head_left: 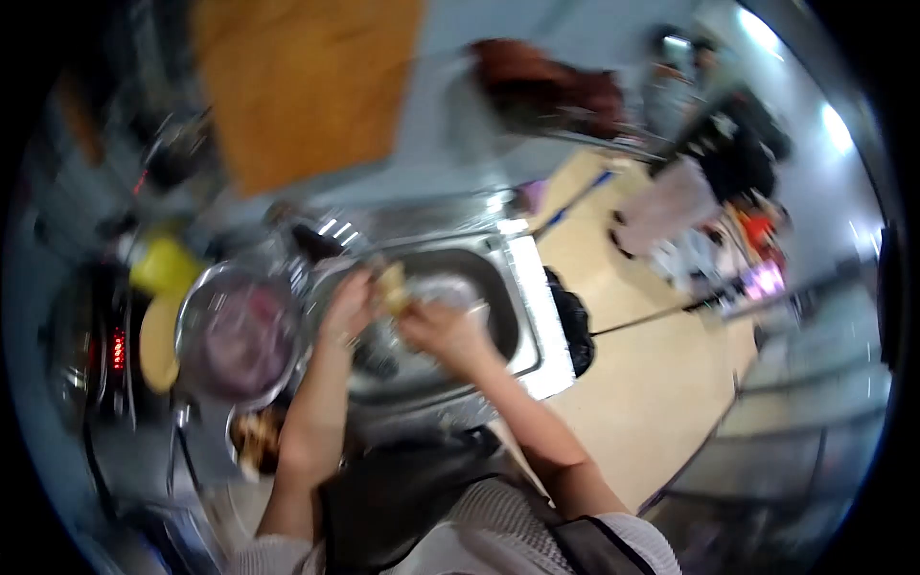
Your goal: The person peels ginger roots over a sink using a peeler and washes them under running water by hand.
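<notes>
Over the steel sink (503, 326), both of my hands meet at a pale yellow, lumpy piece (392, 287), too blurred to name its kind. My left hand (353, 302) closes on its left side. From the lower right, my right hand (436, 331) grips its lower end, with the fingers curled. Below my hands, something dark and grey (376, 359) lies in the basin, smeared by motion. Part of the basin is hidden behind my hands and forearms.
Left of the sink stands a metal bowl (182, 331) with pinkish contents; a smaller container (257, 441) with brownish pieces is below it. A yellow item (165, 266) and red-lit display (119, 350) are farther left. A black bag (572, 321) hangs right. A person (676, 206) stands farther back.
</notes>
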`<state>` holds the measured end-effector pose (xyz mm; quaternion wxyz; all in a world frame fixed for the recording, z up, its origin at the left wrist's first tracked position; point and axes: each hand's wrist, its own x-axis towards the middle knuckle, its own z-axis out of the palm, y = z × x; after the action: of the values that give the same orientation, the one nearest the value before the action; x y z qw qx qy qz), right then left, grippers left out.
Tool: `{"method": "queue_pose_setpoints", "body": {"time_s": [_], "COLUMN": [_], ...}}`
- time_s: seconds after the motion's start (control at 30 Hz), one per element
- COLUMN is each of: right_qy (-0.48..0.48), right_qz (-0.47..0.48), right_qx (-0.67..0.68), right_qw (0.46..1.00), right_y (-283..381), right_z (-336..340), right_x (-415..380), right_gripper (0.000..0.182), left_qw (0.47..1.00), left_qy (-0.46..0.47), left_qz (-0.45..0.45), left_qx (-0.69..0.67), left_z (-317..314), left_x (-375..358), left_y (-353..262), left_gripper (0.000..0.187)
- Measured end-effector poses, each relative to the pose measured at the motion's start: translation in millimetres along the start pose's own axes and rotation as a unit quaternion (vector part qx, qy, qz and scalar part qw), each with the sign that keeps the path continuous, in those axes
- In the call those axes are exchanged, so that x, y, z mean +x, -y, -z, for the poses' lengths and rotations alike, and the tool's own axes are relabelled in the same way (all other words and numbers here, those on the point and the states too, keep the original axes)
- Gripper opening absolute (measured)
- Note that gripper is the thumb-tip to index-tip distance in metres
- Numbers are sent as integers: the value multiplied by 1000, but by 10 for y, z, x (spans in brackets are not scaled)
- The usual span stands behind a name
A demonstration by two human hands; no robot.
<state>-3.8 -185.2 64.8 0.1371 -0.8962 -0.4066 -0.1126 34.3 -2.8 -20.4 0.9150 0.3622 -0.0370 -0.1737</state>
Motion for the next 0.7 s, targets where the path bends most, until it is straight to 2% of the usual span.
{"method": "queue_pose_setpoints", "body": {"time_s": [0.03,0.07,0.1,0.23,0.3,0.4,0.43,0.5,0.53,0.6,0.67,0.7], "right_qy": [-9,-44,12,21,4,-47,-68,-85,-130,-104,-90,-88], "right_qz": [5,18,-5,-5,-21,-84,-135,-236,-206,-391,-472,-492], "right_qx": [13,-4,-43,9,64,204,263,392,414,607,635,643], "right_qw": [1000,999,999,1000,998,974,953,885,877,684,606,581], "right_y": [-26,-25,-24,-29,-28,-4,2,40,1,-33,-174,-241], "right_z": [3,23,89,191,202,168,101,61,-22,-18,-236,-328], "right_x": [-11,-4,3,-15,-54,-115,-170,-251,-245,-321,-353,-409], "right_gripper": [27,33,41,45,45,42,39,34,33,29,22,20], "left_qw": [961,942,923,889,856,861,880,897,913,907,940,943], "left_qy": [-258,-326,-378,-437,-506,-507,-463,-432,-400,-406,-332,-326], "left_qz": [83,74,61,77,13,-16,-108,-87,-71,-82,-78,-70], "left_qx": [55,5,-42,-116,-99,-32,-9,-25,-40,-75,-8,-13], "left_z": [39,51,46,349,214,114,199,339,349,345,430,439], "left_x": [100,63,68,-114,-248,-347,-358,-345,-342,-317,-374,-414], "left_y": [62,114,130,373,206,57,149,150,134,110,110,121], "left_gripper": [28,26,25,16,20,22,25,26,26,24,24,22]}}
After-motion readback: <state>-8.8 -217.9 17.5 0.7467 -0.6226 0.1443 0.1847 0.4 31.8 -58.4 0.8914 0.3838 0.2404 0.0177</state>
